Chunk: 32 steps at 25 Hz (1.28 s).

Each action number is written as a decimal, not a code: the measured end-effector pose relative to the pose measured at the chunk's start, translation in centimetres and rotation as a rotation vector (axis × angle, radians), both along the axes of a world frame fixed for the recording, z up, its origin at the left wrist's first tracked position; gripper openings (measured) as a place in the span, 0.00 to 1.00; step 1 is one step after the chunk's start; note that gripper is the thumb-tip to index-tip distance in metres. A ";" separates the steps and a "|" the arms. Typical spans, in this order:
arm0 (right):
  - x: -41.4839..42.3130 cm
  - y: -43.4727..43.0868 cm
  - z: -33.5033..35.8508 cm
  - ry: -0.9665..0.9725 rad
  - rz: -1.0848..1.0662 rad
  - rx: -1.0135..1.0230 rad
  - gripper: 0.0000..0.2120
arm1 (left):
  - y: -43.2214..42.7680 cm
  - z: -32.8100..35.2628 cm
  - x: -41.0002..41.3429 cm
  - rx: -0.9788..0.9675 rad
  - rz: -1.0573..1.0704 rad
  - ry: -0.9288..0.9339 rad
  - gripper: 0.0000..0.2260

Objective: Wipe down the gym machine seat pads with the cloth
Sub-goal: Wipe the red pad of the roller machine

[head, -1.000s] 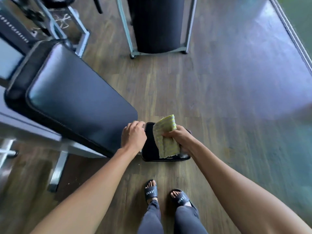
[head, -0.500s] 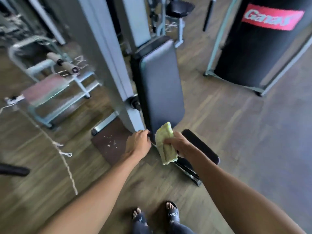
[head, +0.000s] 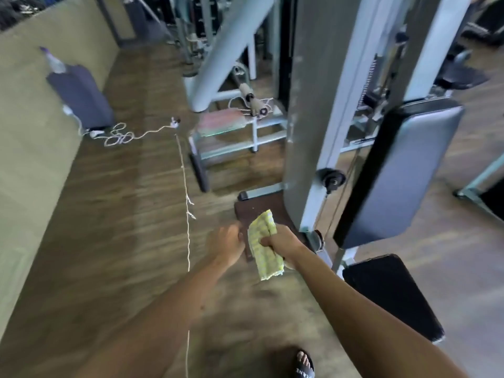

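**Gripping a yellow-green checked cloth [head: 260, 255] in the right hand [head: 283, 242]**

Head view: the right hand is closed into a fist round the middle of the cloth, fingers curled and pressed together. One end of the cloth stands up above the knuckles and the other hangs below. The cloth is in the air over the brown wood-plank floor [head: 109, 241] and touches neither pad. The left hand [head: 227, 245] is just beside it on the left, smeared by motion blur. I cannot tell whether its fingers are spread or curled.

Right of the cloth stands the grey-painted steel upright of the gym machine [head: 308, 105], with a round black knob [head: 330, 180] on its side. Further right, the long black vinyl back pad [head: 403, 173] is tilted nearly upright. Below it the flat black vinyl seat pad [head: 390, 296] lies low, near the right forearm. Both pads are apart from the cloth.

A dark brown floor plate [head: 256, 205] lies at the foot of the upright, behind the cloth. A thin white cord [head: 186, 214] runs along the floor left of the left hand. Further back stand a low pale-framed bench with a faded reddish top [head: 221, 121] and, by the olive wall [head: 27, 132], a dark blue upright bag [head: 81, 96]. One foot in a black slide sandal [head: 304, 369] shows at the bottom edge.
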State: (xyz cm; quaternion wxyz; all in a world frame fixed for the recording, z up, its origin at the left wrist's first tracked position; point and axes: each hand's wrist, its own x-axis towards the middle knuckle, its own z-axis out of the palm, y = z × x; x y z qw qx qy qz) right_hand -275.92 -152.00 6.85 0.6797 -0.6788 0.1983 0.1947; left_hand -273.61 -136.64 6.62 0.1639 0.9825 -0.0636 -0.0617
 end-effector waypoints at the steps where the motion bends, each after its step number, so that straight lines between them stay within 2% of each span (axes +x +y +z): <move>1: -0.4 2.2 0.1 0.005 0.033 -0.006 0.14 | 2.2 0.1 -0.9 -0.004 0.028 -0.001 0.09; 5: -1.4 11.5 0.0 0.013 0.165 -0.029 0.13 | 11.8 -0.5 -3.9 -0.073 0.154 0.012 0.16; 9: -0.5 18.8 -0.1 0.019 0.237 -0.038 0.11 | 19.4 -1.2 -3.8 -0.055 0.247 0.026 0.14; 13: 3.7 24.0 -0.2 0.015 0.247 -0.028 0.12 | 24.5 -1.7 -0.3 -0.054 0.288 0.035 0.12; 20: 18.8 31.5 -2.0 0.002 0.234 -0.060 0.13 | 31.5 -3.1 12.9 -0.033 0.372 0.071 0.13; 23: 26.2 34.5 -2.5 -0.001 0.191 -0.016 0.13 | 34.2 -3.4 19.5 -0.076 0.414 0.112 0.14; 29: 37.9 38.4 -2.4 0.093 0.034 0.018 0.16 | 37.1 -1.3 32.3 0.005 0.358 0.108 0.11; 32: 44.1 39.7 -2.6 0.099 -0.022 -0.022 0.11 | 38.3 -0.5 39.5 -0.003 0.308 0.084 0.11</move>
